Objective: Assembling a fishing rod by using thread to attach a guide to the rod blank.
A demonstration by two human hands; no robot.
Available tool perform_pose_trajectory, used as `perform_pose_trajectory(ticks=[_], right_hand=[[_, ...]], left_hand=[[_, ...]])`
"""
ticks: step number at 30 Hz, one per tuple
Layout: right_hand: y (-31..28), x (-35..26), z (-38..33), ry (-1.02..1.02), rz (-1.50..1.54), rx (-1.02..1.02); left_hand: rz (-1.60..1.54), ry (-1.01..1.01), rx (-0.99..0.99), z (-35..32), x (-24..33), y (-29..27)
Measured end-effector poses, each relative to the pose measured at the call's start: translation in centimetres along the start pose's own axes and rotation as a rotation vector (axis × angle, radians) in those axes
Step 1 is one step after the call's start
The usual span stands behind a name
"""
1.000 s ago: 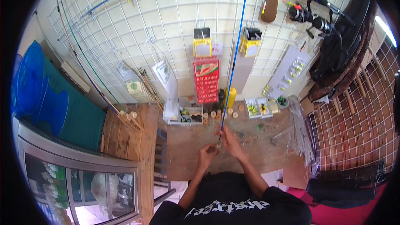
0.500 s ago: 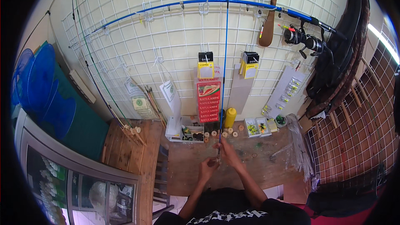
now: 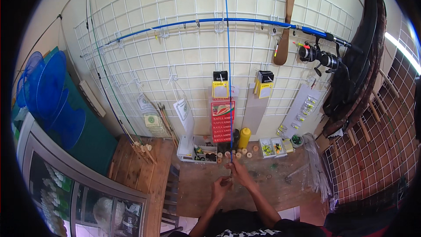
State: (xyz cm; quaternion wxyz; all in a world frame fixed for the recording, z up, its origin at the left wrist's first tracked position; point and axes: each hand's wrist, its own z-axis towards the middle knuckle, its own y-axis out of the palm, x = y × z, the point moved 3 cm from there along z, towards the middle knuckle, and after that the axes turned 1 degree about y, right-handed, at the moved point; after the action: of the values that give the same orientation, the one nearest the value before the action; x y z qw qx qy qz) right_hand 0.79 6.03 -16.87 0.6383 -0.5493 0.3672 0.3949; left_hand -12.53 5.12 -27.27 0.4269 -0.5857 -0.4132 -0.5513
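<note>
A thin blue fishing rod (image 3: 228, 57) rises from my hands, past the wall grid and out of the top of the picture. My right hand (image 3: 240, 173) is closed around the rod near its lower end, above the wooden table. Just below and to the left, my left hand (image 3: 220, 188) is closed in a pinch at the rod's bottom end. What lies between its fingertips is too small to make out. Several round cork pieces (image 3: 249, 155) lie on the table beyond my hands, close to the rod.
A yellow squeeze bottle (image 3: 244, 138), a sorting box (image 3: 199, 156) and a tray of small lures (image 3: 272, 148) stand along the table's back. Red packets (image 3: 222, 125) hang on the white grid, below a longer blue rod (image 3: 175, 24). Plastic sleeves (image 3: 312, 164) lie at right.
The whole scene sits lower in the picture as my view tilts up. The rod's upper part leans further left. Both hands keep nearly the same hold.
</note>
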Motion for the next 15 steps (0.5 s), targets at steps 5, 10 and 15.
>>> perform_pose_trajectory(ticks=[5, 10, 15], right_hand=[[-0.3, 1.2, 0.1, 0.039, 0.061, 0.010], [0.0, 3.6, 0.3, -0.030, 0.051, 0.081], [-0.7, 1.2, -1.2, 0.237, 0.001, -0.011]], left_hand=[[0.008, 0.018, -0.005, 0.7, -0.1, 0.4], [0.072, 0.019, -0.008, 0.9, -0.5, 0.9], [0.078, 0.053, 0.012, 0.5, -0.7, 0.8]])
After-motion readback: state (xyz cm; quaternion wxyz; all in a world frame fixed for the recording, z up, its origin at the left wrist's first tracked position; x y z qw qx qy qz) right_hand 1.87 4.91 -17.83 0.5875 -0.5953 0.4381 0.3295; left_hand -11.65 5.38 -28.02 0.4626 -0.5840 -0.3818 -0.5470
